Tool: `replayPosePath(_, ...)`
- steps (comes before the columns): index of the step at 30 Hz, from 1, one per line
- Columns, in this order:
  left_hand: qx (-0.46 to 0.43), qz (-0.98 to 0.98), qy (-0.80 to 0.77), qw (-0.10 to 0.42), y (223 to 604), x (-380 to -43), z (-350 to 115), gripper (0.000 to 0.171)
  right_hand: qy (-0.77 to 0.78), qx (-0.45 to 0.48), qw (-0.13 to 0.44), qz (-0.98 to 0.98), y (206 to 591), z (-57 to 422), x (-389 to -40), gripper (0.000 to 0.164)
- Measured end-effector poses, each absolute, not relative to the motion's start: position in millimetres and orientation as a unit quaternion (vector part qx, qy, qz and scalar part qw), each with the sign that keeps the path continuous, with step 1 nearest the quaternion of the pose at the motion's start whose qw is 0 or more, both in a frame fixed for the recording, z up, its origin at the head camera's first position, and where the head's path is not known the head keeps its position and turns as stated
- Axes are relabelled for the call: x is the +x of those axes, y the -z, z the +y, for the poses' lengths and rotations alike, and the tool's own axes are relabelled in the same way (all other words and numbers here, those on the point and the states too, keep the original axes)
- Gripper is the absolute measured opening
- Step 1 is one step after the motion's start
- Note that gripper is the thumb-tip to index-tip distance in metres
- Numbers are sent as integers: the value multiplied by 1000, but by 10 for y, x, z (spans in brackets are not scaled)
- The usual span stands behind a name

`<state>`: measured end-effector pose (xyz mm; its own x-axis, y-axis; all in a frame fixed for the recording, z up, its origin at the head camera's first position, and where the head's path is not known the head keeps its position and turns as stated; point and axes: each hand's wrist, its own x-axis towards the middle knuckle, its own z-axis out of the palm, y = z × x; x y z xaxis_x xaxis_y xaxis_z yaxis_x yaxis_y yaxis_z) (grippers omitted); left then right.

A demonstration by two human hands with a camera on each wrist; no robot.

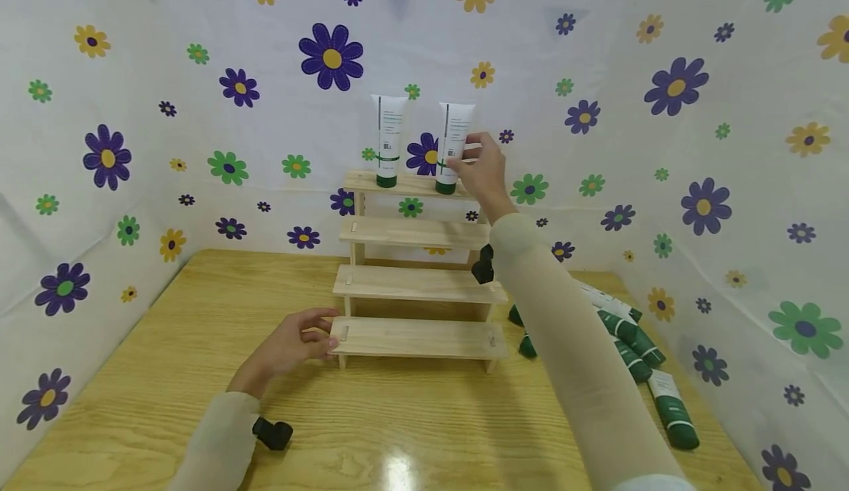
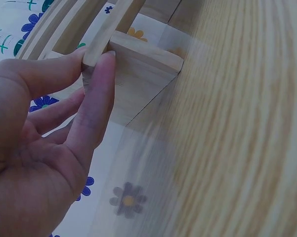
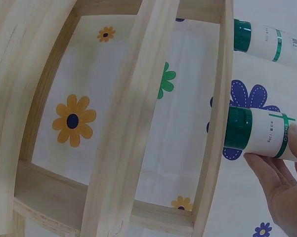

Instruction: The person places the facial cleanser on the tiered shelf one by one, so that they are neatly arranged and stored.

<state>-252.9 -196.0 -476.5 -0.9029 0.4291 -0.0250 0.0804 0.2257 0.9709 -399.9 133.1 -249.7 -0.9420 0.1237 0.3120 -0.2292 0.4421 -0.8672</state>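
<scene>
Wood-grained tabletop (image 1: 391, 410) is spreading below, spare tubes (image 1: 642, 347) lying heaped at its right. The left hand (image 1: 292, 343) is pinching the lowest shelf (image 1: 418, 338) of a wooden stand (image 1: 418, 282) by its corner, thumb and finger nearly together: a useful brace. Farther back, the right hand (image 1: 487, 170) is gripping a white tube (image 1: 455, 133), cap (image 1: 446, 187) down, at the top shelf (image 1: 416, 183); setting it squarely, clear of the front, should prevent tipping. Beside it, a second tube (image 1: 390, 133) is standing; flowered cloth (image 1: 265, 126) is hanging behind.

White tubes (image 1: 390, 126), green caps (image 1: 387, 181) and bands (image 3: 285, 134); pale wood rack (image 1: 418, 338); yellow-brown grained bench (image 1: 332, 417); white cloth (image 1: 265, 122), purple, orange, green daisies (image 1: 332, 58).
</scene>
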Motion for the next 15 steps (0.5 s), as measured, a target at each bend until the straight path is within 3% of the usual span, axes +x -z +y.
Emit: replayPosePath(15,167,771,-597,145,4742,-2525,-1957,65,-517,41,158,-840,2503,1223,-4066,52)
